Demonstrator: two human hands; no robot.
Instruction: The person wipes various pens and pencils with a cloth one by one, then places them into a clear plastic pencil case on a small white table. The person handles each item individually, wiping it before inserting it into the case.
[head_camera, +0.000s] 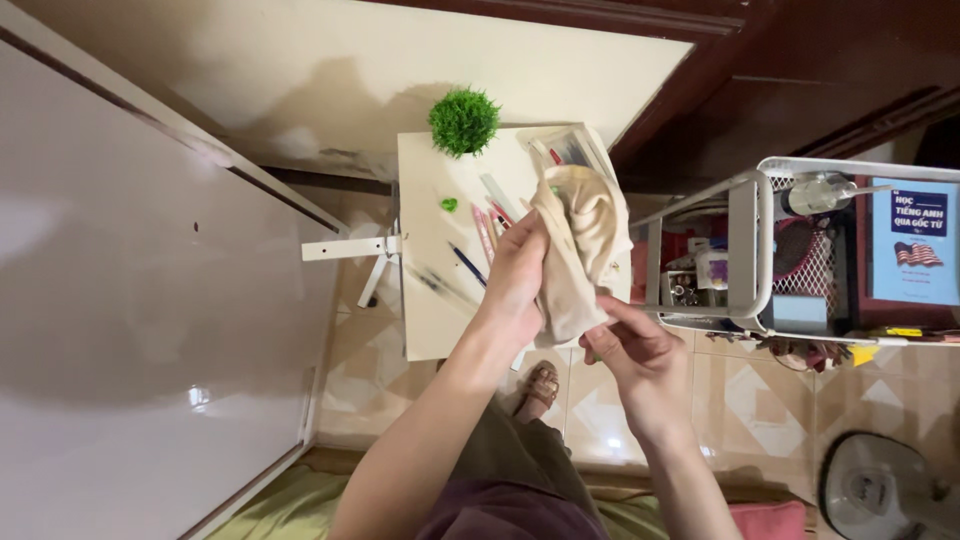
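Cloth bag (580, 235), soft and cream-coloured, hangs in the air between both hands, just above the small white table (425, 310). Left hand (515, 285) grips its side tight, so it does not drop. Right hand (640, 350) pinches the bottom edge, which pulls the cloth straight. I cannot tell what is inside the bag. Pens and pencils (480, 245) lie loose on the table, just past the left hand. A little green plant (464, 121) sits farther off. Beside the right hand stands a white rack (755, 250), full of small things.
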